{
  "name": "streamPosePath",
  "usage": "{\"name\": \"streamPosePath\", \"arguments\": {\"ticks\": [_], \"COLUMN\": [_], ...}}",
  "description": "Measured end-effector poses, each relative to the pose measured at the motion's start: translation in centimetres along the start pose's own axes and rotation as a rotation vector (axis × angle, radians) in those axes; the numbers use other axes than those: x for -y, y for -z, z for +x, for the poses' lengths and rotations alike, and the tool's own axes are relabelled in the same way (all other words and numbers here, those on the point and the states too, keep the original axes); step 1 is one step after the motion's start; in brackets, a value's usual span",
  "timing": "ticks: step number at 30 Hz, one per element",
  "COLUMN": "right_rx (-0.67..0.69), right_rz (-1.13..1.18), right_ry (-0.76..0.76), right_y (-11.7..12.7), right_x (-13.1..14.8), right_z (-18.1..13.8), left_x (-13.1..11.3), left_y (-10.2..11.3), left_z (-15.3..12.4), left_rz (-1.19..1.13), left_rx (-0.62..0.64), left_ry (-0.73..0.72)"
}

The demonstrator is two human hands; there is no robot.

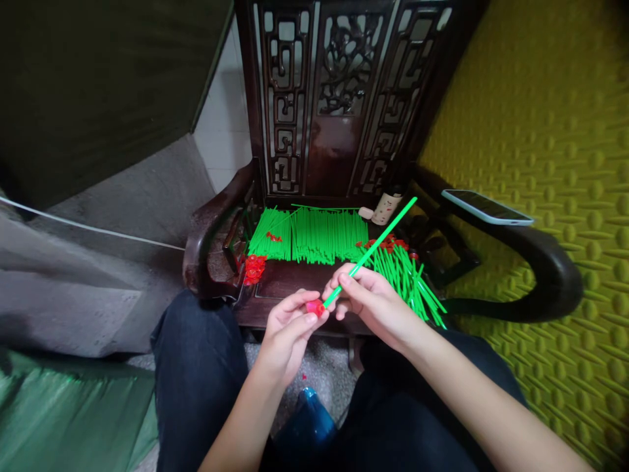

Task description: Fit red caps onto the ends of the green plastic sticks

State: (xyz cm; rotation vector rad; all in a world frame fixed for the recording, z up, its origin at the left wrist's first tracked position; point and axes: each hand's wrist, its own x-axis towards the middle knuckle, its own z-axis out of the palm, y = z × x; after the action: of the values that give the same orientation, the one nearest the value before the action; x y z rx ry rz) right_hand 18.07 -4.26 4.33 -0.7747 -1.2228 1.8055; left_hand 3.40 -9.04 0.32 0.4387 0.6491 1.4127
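Observation:
Between the fingertips of my left hand (289, 328) is a small red plastic flower piece (315, 307). My right hand (371, 298) pinches a long green plastic stem (386, 237), which slants up to the right. The stem's lower end meets the red piece; whether it sits inside cannot be made out. Beyond my hands, many green stems (329, 233) lie side by side on the dark wooden chair seat (289, 278). A little heap of red pieces (255, 269) is at the seat's left. At the right, a pile of green stems with red ends (410, 278) hangs over the edge.
A phone (486, 206) rests on the chair's right armrest (545, 262). At the back of the seat lies a patterned cup (386, 208) near a pale pink lid-like piece (366, 213). Below, between my knees, is a blue shiny object (309, 416). A yellow textured wall (555, 131) stands close on the right.

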Motion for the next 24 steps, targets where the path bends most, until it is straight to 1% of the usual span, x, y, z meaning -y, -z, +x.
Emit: {"name": "streamPosePath", "arguments": {"ticks": [4, 8, 10, 14, 17, 24], "right_rx": [-0.051, -0.11, -0.097, -0.05, -0.051, 0.012], "right_rz": [0.007, 0.054, 0.051, 0.019, -0.004, -0.014], "right_ry": [0.026, 0.043, 0.04, 0.057, 0.073, 0.052], "right_y": [0.03, -0.01, -0.02, 0.0, -0.06, -0.4], "right_x": [0.15, 0.48, 0.51, 0.19, 0.06, 0.9], "right_z": [-0.01, -0.22, -0.33, -0.42, -0.42, -0.53], "left_x": [0.07, -0.03, -0.05, -0.03, 0.02, 0.54], "left_y": [0.18, 0.1, 0.01, -0.16, -0.27, -0.26], "left_z": [0.06, 0.03, -0.01, -0.13, -0.24, -0.4], "left_rz": [0.049, 0.071, 0.088, 0.136, 0.16, 0.135], "left_rx": [-0.041, -0.018, -0.003, 0.024, 0.032, 0.062], "left_ry": [-0.06, -0.034, -0.038, -0.094, -0.115, -0.094]}}
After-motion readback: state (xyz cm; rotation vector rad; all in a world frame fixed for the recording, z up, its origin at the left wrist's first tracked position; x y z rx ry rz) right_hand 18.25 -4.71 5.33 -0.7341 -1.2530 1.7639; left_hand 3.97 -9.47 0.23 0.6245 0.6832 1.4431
